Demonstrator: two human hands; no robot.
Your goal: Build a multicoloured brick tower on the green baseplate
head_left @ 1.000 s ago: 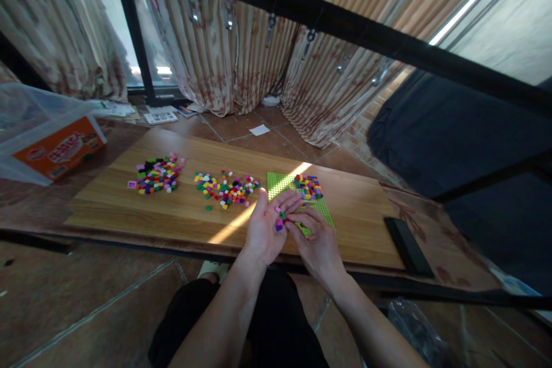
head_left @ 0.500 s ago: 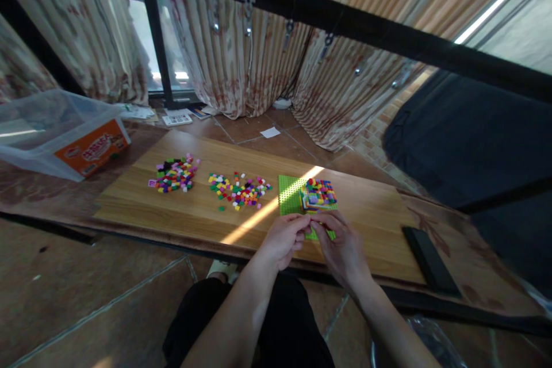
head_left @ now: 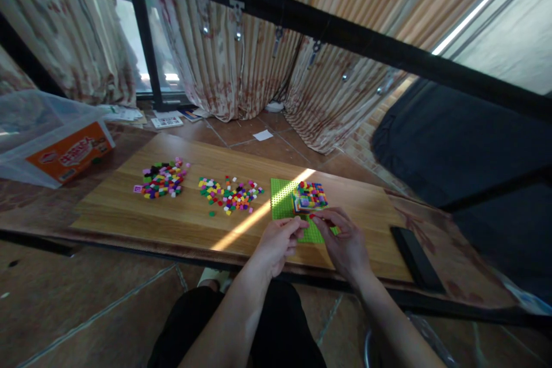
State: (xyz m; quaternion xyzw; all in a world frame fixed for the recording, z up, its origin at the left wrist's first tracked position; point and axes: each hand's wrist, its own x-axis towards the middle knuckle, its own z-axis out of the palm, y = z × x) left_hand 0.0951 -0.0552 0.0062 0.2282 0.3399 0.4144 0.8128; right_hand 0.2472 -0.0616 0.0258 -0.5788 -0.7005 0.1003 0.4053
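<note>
A small red toy brick (head_left: 311,216) is pinched between the thumb and fingertips of my right hand (head_left: 345,241). Just to its left, my left hand (head_left: 278,241) is closed, thumb against forefinger; what its fingertips hold, if anything, is too small to make out. Both hands hover over the near part of a green baseplate (head_left: 281,201). On that plate, behind my fingers, stands a multicoloured brick build (head_left: 310,196), its near side partly covered by my right hand.
Left of the baseplate, loose bricks lie in a scattered pile (head_left: 237,195) and a denser pile (head_left: 164,179) on the wooden board (head_left: 129,213). A clear plastic tub (head_left: 52,138) stands far left. A black oblong object (head_left: 416,259) lies at the board's right end.
My hands have parted slightly, and the red brick now shows in my right fingertips. The whole view has shifted a little, with the scene sliding left.
</note>
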